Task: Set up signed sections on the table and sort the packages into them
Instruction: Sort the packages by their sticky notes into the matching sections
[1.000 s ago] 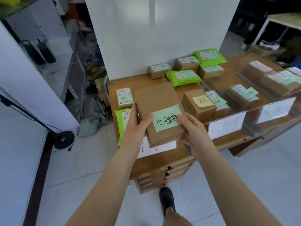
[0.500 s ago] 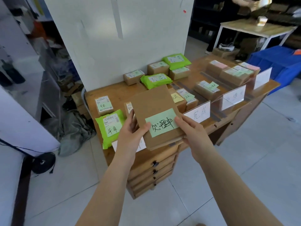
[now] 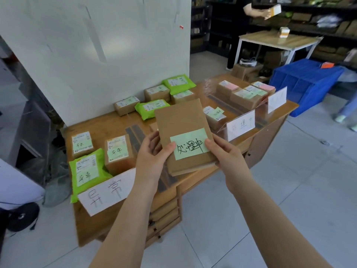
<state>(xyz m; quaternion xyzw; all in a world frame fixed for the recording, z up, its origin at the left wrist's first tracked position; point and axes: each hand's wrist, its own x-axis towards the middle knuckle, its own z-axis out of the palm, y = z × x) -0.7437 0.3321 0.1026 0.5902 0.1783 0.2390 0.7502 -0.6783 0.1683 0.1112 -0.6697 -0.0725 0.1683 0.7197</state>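
I hold a flat brown cardboard package point(image 3: 181, 122) above the front edge of the wooden table point(image 3: 112, 123). A green sticky note point(image 3: 190, 143) with black handwriting is stuck on its near end. My left hand point(image 3: 152, 155) grips its left edge, thumb on top. My right hand point(image 3: 225, 153) grips its right edge beside the note. White paper signs stand along the table front: one at the left point(image 3: 108, 192), one in the middle point(image 3: 240, 124), one at the right point(image 3: 277, 98). Labelled boxes and green mailers lie in groups behind them.
A white wall panel point(image 3: 108, 55) backs the table. A blue crate point(image 3: 303, 82) sits to the right, and a white-legged table point(image 3: 276, 40) stands behind it with a person point(image 3: 251, 10) beside it. Shelves of boxes line the back. Grey tile floor lies around me.
The view has swung right and pulled back, so the table's right sections and the room behind now show. Both hands keep their hold on the package, which now sits further right over the table.
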